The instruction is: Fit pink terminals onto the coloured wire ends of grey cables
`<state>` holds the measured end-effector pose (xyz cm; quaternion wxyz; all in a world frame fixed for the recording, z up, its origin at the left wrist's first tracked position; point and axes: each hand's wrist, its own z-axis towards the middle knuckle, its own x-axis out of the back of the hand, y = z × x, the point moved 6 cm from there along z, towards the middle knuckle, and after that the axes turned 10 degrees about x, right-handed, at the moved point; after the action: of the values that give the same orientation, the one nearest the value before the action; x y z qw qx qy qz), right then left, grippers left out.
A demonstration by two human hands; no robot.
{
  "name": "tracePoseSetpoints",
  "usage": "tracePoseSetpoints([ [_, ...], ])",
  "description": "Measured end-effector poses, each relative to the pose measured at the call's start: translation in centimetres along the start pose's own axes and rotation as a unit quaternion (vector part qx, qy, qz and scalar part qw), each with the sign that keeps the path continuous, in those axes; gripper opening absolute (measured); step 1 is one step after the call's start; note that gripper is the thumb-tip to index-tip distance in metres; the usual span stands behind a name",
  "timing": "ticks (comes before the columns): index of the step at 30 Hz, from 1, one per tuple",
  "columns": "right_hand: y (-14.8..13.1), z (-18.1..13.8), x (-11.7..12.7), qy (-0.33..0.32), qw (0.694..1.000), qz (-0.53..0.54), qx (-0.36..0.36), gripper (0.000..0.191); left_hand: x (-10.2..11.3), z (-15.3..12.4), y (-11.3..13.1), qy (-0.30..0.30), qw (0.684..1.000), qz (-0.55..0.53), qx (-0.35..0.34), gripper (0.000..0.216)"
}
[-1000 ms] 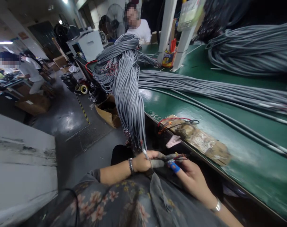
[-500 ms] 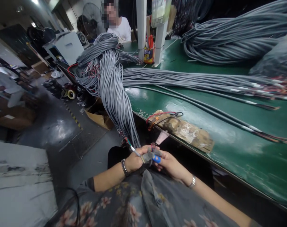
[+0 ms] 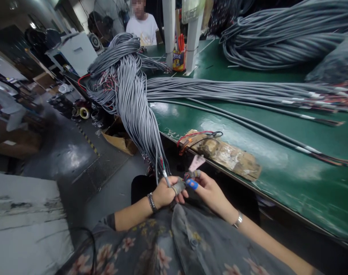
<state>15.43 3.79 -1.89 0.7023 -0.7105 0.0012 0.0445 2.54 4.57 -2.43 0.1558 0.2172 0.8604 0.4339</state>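
Observation:
My left hand (image 3: 168,191) is closed around a grey cable (image 3: 165,175), whose red and green wires stick up above my fingers. Close beside it, my right hand (image 3: 205,185) pinches thin coloured wires (image 3: 186,177) between thumb and forefinger. The thumb wears a blue wrap (image 3: 192,184), and grey covers sit on some fingers of both hands. A pale pink strip (image 3: 196,163) shows just beyond my right fingertips; whether I hold it cannot be made out. A thick bundle of grey cables (image 3: 136,103) hangs off the bench toward my hands.
The green bench (image 3: 277,133) carries a long row of grey cables (image 3: 220,89) and a large coil (image 3: 277,38). A taped board (image 3: 234,156) with clip leads lies along its front edge. An open carton (image 3: 119,139) stands on the floor. Across the bench is a person (image 3: 143,28).
My hands have drawn slightly apart, the right moving up and to the right. The grey cable end in my left hand now points more upright. The view has shifted a little.

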Motion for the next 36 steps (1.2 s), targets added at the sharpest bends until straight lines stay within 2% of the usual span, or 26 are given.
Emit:
tracePoseSetpoints([
  [2,0.0,0.3,-0.4,-0.008,1.0,0.009,-0.007,0.046,-0.2,-0.1,0.0,-0.006,1.0,0.013,0.018,0.048],
  [6,0.1,0.7,-0.6,-0.018,0.998,0.033,-0.041,0.046,0.0,0.0,-0.2,0.015,0.998,-0.043,0.039,0.05],
  [12,0.1,0.6,-1.0,-0.011,0.994,0.06,-0.089,0.048,-0.4,0.2,-0.5,-0.023,0.997,-0.048,0.064,0.051],
  [17,0.6,0.2,-1.0,0.022,0.989,0.091,-0.113,0.051,0.0,0.4,-0.4,0.037,0.989,-0.133,0.059,0.052],
  [23,0.6,0.0,-1.0,0.022,0.991,0.096,-0.095,0.053,0.5,0.3,-0.2,0.086,0.982,-0.165,0.032,0.05],
  [36,-0.1,0.4,-1.1,0.006,0.998,0.049,-0.03,0.052,0.8,0.3,0.0,0.123,0.976,-0.178,0.022,0.045],
])
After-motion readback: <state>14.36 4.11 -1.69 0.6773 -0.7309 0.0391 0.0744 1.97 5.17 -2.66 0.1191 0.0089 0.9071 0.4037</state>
